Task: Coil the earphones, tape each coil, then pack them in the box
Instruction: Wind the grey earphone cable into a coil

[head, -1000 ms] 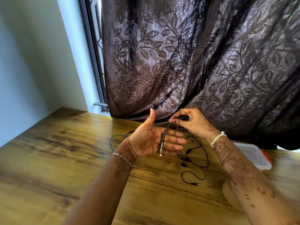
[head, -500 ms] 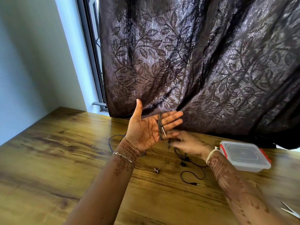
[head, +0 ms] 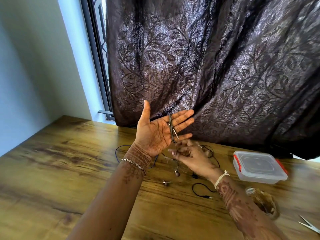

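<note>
Left hand (head: pixel 155 134) flat, fingers straight, earphone cord (head: pixel 172 129) looped round them, up and left of the box (head: pixel 259 178). Right hand (head: pixel 190 156) blurred, fingers pinching the cord's tail, nearer the box. Black earphones (head: pixel 202 189) lie just left of the box.

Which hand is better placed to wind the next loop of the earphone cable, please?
The right. The right hand holds the loose run of the earphone cable just under the left hand, whose straight fingers carry the wound loops and serve as their form.
</note>
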